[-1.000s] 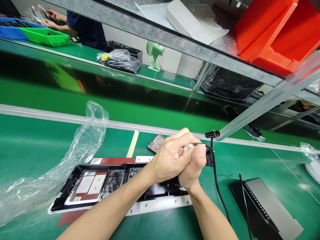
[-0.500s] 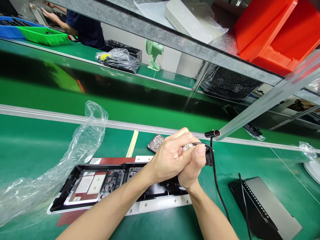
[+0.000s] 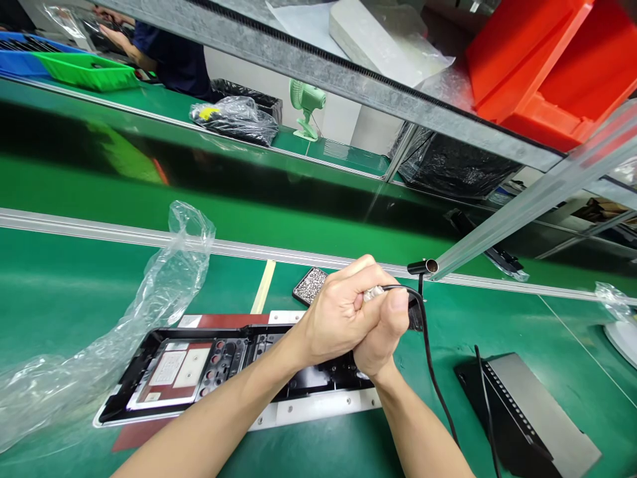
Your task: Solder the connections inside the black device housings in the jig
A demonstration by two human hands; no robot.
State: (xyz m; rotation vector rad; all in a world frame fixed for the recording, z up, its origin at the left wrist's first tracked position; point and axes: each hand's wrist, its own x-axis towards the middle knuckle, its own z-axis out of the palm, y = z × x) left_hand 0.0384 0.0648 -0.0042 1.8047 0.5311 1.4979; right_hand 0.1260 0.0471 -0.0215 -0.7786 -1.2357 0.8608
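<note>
Head view: left hand point(image 3: 336, 318) and right hand point(image 3: 383, 325), pressed together, pinch a small shiny whitish fitting point(image 3: 373, 293) with a thin black cable point(image 3: 428, 345); best keep the cable slack.

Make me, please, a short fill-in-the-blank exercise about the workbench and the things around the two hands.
1. The cable running down from the left hand and right hand is ____ in colour.
2. The grey-and-black panel lies on the ____ side of the picture.
3. The bin on the overhead shelf is ____.

Missing words: black; right; red.
</note>
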